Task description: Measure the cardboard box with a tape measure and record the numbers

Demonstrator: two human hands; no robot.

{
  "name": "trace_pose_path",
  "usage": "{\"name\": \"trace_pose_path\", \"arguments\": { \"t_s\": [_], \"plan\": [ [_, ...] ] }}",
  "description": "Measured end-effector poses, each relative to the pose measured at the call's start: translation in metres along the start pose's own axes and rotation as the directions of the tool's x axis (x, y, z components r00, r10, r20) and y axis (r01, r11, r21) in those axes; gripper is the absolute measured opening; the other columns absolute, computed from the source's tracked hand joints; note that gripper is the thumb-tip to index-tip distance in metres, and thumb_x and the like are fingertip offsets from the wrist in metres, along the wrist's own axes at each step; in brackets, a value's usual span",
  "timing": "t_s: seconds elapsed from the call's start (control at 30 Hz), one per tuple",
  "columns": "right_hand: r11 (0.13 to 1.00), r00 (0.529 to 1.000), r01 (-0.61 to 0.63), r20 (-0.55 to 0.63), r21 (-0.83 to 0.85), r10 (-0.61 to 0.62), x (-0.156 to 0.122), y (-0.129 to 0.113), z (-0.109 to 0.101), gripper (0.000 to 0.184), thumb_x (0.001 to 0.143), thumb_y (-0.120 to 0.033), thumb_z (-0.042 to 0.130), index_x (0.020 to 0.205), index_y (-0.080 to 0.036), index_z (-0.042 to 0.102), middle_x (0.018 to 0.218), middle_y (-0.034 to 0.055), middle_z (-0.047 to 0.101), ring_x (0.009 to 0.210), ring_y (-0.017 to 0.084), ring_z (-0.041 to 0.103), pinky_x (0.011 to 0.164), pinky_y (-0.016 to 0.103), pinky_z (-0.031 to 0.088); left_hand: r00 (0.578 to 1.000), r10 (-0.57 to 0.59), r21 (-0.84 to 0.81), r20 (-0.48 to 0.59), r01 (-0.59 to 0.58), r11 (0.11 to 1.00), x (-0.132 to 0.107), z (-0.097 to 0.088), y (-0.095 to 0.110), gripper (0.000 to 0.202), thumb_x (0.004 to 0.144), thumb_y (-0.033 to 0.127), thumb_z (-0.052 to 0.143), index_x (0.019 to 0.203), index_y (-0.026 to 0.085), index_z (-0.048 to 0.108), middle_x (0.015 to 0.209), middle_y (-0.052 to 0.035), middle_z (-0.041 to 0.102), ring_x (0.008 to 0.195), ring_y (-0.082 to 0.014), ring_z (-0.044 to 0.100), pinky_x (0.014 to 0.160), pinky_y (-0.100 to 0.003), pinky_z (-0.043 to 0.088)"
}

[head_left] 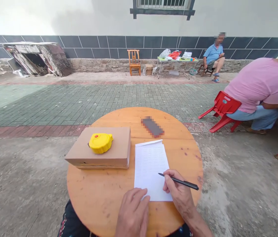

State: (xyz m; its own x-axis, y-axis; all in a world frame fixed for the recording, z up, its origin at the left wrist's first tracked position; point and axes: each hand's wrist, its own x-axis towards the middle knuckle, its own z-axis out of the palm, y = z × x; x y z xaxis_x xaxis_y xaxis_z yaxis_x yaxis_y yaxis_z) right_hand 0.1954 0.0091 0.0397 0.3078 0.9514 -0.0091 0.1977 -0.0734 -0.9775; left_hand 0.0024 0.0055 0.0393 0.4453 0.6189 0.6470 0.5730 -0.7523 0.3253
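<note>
My right hand [178, 192] is closed around a black pen [184, 182], its tip pointing left just over a white notepad [151, 168]. Rows of faint marks show on the upper part of the page, too small to read. My left hand [134, 209] lies with fingers stretched out over the notepad's lower left corner. To the left, a yellow tape measure [101, 143] rests on a closed brown cardboard box [119, 151]. Beyond the notepad lies a dark, blurred flat object [152, 127] with a reddish edge.
Everything stands on a round wooden table [104, 197]. At right, a person in a pink shirt [259, 82] sits on a red plastic chair [227, 103]. Along the far wall are a wooden chair [134, 62], a table with bags [163, 60] and another seated person [213, 54].
</note>
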Motion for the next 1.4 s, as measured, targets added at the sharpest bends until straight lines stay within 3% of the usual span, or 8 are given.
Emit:
{"name": "trace_pose_path", "arguments": {
  "t_s": [0.13,0.3,0.53,0.77,1.4],
  "plan": [
    [0.999,0.999,-0.027,0.018,-0.045,0.027,0.003,0.007,0.002,0.033,0.091,-0.049,0.05,0.092,-0.018,0.061,0.054,-0.0033,0.051,0.051,0.014,0.052,0.051,0.024,0.043,0.997,0.019,-0.114,0.076,-0.01,0.993,0.017,0.022,0.021,0.027,0.082,0.003,0.042,0.095,0.016,0.061,0.099,-0.0099,0.071,0.078,-0.0195,0.058,0.063,-0.032,0.052],
    [0.984,0.999,0.052,0.014,-0.173,-0.05,0.005,0.004,0.003,0.028,0.091,-0.041,0.048,0.084,-0.018,0.061,0.057,-0.0018,0.052,0.051,0.014,0.05,0.05,0.023,0.041,0.984,-0.05,-0.092,0.17,0.066,0.994,0.018,0.037,0.021,0.034,0.08,0.001,0.037,0.101,0.013,0.062,0.105,-0.012,0.069,0.076,-0.0212,0.054,0.062,-0.035,0.049],
    [0.937,0.982,0.18,0.005,-0.3,-0.187,0.007,0.008,0.005,0.025,0.094,-0.034,0.046,0.083,-0.018,0.063,0.074,0.0026,0.064,0.067,0.016,0.06,0.065,0.024,0.048,0.971,-0.117,-0.147,0.21,0.15,0.978,0.015,0.039,0.019,0.033,0.082,0.001,0.038,0.099,0.016,0.062,0.108,-0.0077,0.068,0.078,-0.0199,0.049,0.066,-0.034,0.046],
    [0.927,0.977,0.208,0.013,-0.313,-0.215,0.006,0.003,0.004,0.024,0.094,-0.032,0.047,0.083,-0.019,0.063,0.071,0.0007,0.065,0.064,0.014,0.061,0.063,0.022,0.048,0.959,-0.147,-0.178,0.241,0.193,0.965,0.015,0.039,0.019,0.033,0.081,0.0,0.04,0.102,0.015,0.06,0.118,-0.0061,0.065,0.08,-0.0205,0.047,0.068,-0.035,0.045],
    [0.897,0.965,0.254,0.034,-0.363,-0.26,0.007,0.004,0.005,0.023,0.093,-0.029,0.048,0.08,-0.018,0.064,0.066,-0.0004,0.063,0.057,0.013,0.059,0.057,0.021,0.047,0.941,-0.164,-0.204,0.295,0.23,0.952,0.017,0.037,0.018,0.035,0.081,0.0,0.041,0.106,0.016,0.06,0.118,-0.006,0.065,0.082,-0.0221,0.047,0.068,-0.037,0.048]
  ]
}}
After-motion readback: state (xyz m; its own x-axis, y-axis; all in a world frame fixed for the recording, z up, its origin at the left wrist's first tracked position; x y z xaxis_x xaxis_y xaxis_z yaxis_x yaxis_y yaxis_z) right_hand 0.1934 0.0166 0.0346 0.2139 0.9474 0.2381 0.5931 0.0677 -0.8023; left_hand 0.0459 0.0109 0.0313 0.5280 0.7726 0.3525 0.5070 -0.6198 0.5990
